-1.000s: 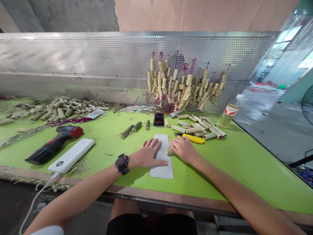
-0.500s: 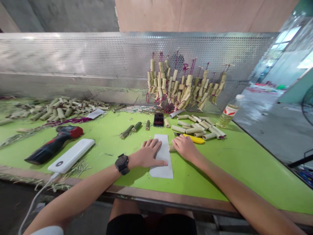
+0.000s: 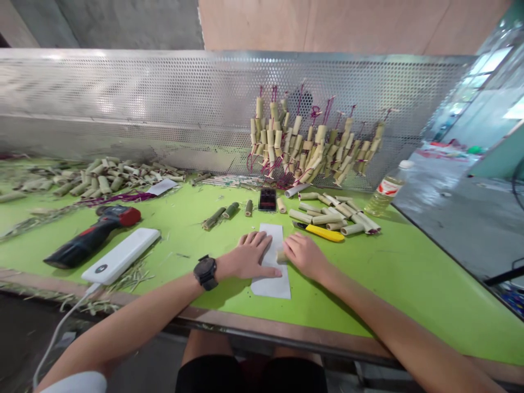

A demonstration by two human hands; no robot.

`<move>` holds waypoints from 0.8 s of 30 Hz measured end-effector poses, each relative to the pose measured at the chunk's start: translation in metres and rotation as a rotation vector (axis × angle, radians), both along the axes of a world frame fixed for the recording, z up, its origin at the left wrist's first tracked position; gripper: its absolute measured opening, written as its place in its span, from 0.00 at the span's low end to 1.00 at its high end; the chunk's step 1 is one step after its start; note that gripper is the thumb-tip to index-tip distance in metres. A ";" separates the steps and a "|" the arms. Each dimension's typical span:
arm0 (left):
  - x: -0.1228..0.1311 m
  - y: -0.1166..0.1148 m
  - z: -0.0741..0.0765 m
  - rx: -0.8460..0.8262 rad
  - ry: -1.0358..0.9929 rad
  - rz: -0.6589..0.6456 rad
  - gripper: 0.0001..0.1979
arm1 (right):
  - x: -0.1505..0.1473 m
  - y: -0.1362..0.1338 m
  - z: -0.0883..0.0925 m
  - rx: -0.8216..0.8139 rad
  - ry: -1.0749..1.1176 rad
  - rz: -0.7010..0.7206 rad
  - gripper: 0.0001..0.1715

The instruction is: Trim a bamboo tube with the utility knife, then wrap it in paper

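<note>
A white strip of paper-like sheet (image 3: 271,287) lies lengthwise on the green tabletop in front of me. My left hand (image 3: 251,255) presses flat across its left side, fingers spread and thumb reaching over it. My right hand (image 3: 305,254) is closed around a short bamboo tube (image 3: 281,256). One end of the tube sticks out past the fingers, over the sheet's right edge. Just beyond that hand lies a yellow utility knife (image 3: 323,233) with its dark end pointing left. Behind the knife sits a loose pile of cut bamboo tubes (image 3: 327,218).
On the left are a cordless drill (image 3: 96,234) and a white power bank (image 3: 123,255) with a cable. Strung bamboo figures (image 3: 307,142) hang on the perforated metal panel (image 3: 143,98). An oil bottle (image 3: 387,191) stands at the right edge. More bamboo pieces (image 3: 104,183) are heaped back left.
My right hand has shifted left and slightly nearer with the bamboo tube, bringing its end over the sheet. The yellow knife is more fully uncovered. My left hand stays put.
</note>
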State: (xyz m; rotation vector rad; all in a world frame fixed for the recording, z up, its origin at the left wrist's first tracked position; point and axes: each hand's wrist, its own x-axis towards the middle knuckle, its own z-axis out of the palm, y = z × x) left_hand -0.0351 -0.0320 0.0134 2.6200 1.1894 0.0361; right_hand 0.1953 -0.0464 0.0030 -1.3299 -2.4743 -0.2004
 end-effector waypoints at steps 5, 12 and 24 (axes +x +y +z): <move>0.000 0.000 0.000 -0.006 -0.004 0.009 0.59 | 0.002 0.000 0.003 -0.013 -0.014 0.031 0.21; -0.001 0.001 -0.002 -0.004 -0.013 0.000 0.58 | 0.001 0.001 0.002 -0.025 0.025 -0.020 0.21; 0.000 -0.001 0.003 -0.009 -0.020 -0.005 0.59 | 0.004 0.003 0.001 -0.009 0.053 -0.028 0.22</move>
